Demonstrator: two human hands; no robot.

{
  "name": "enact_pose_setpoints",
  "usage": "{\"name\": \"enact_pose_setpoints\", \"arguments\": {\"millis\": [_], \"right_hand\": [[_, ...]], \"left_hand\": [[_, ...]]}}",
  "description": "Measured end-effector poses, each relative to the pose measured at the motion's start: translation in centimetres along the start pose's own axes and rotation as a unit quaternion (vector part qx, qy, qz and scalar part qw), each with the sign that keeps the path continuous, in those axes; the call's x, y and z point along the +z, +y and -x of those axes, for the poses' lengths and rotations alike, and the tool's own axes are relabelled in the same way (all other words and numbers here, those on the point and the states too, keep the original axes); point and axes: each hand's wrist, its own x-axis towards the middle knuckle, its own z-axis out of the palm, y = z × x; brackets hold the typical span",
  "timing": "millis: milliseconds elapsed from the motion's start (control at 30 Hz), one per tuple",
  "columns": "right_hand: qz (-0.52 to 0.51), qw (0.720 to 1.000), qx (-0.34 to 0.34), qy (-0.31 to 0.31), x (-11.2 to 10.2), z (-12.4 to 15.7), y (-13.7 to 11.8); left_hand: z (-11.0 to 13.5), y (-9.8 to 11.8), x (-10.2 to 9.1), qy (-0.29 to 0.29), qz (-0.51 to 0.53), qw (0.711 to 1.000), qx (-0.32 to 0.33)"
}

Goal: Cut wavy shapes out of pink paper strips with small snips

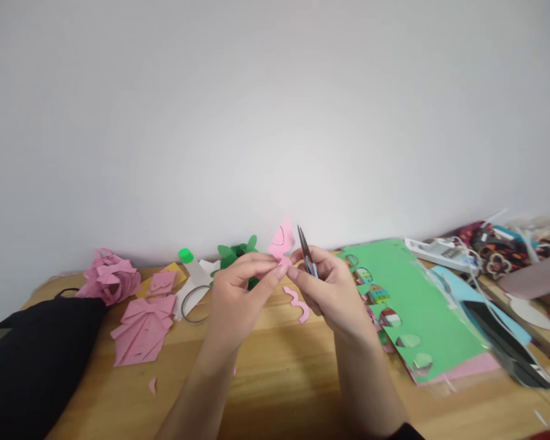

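Observation:
Both hands meet above the middle of the wooden table. My left hand [247, 281] pinches a small piece of pink paper [282, 239] that stands upright and carries a drawn curved line. The right fingertips touch the lower part of that paper too. In my right hand [327, 284] is a pair of scissors [305, 247], blades pointing up and together, handles partly hidden in the palm. Below the hands lies a wavy pink paper cutout [297, 304] on the table.
Left on the table [275, 379] are folded pink paper pieces [144, 330], a crumpled pink paper form [107, 275], a glue stick [190, 264], a tape ring [196, 304] and black cloth [41, 354]. To the right lie green sheets [421, 305] and a power strip [440, 253]. A wall [275, 122] rises behind.

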Motion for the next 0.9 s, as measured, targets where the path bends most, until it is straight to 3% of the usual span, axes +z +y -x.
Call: {"name": "enact_pose_setpoints", "arguments": {"millis": [100, 233, 300, 367, 400, 533, 600, 700, 800, 900], "right_hand": [[0.039, 0.999, -0.026, 0.024, -0.7, 0.9, -1.0], [0.150, 0.978, -0.028, 0.145, -4.6, 2.4, -2.4], [0.255, 0.948, 0.036, 0.187, -7.4, 3.2, -2.0], [0.367, 0.898, 0.159, 0.183, -10.2, 4.0, -0.6], [0.380, 0.886, 0.186, 0.192, -11.4, 4.4, 0.4], [0.387, 0.861, 0.203, 0.258, -14.1, 5.0, 3.3], [0.373, 0.865, 0.183, 0.281, -14.0, 4.8, 3.4], [0.324, 0.895, 0.130, 0.277, -12.1, 4.2, 2.0], [0.261, 0.938, 0.058, 0.221, -8.5, 3.2, 0.0], [0.133, 0.985, -0.028, 0.110, -4.3, 2.0, -1.4]], "left_hand": [[0.3, 0.3, -0.1, -0.018, -0.022, 1.000, 0.011], [0.9, 1.2, -0.1, -0.009, -0.022, 1.000, 0.016], [1.1, 1.7, -0.2, 0.024, -0.002, 0.999, 0.029], [1.2, 2.1, -0.4, 0.043, 0.002, 0.999, 0.032], [1.2, 2.3, -0.5, 0.043, 0.001, 0.998, 0.048], [1.4, 2.5, -0.8, 0.010, -0.011, 0.998, 0.053], [1.5, 2.7, -0.6, 0.019, -0.008, 0.999, 0.050], [1.7, 2.9, -0.1, 0.031, -0.002, 0.999, 0.036], [1.8, 2.6, 0.1, 0.010, 0.010, 1.000, 0.022], [1.7, 1.9, 0.0, -0.021, 0.023, 0.999, 0.007]]}}
